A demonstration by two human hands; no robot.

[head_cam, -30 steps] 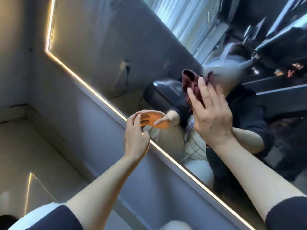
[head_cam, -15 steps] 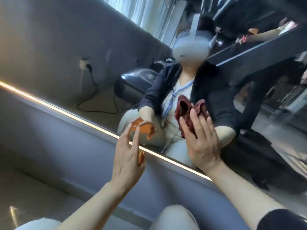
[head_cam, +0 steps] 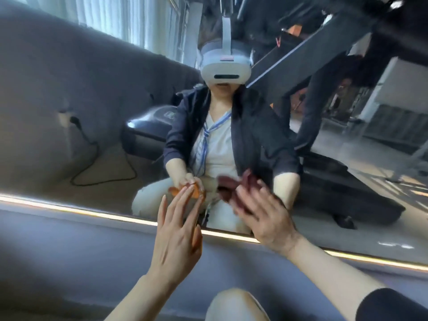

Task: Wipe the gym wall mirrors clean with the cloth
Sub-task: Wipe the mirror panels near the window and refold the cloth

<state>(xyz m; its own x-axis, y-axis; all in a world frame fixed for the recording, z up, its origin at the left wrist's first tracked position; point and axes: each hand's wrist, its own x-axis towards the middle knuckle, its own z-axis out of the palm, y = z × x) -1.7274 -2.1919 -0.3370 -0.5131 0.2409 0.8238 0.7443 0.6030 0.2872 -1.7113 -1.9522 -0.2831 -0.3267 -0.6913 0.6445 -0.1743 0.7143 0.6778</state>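
we press the dark red cloth (head_cam: 234, 193) flat against the lower part of the mirror (head_cam: 97, 126) under the straight, spread fingers of the right hand (head_cam: 266, 216), just above the lit strip (head_cam: 76, 210) at the mirror's near edge. the left hand (head_cam: 178, 230) is released, fingers extended, fingertips at the glass just left of the cloth. we judge the cloth light, soft and prone to bunching, so hold it by a broad flat palm over its middle; the glass looks rigid and slick.
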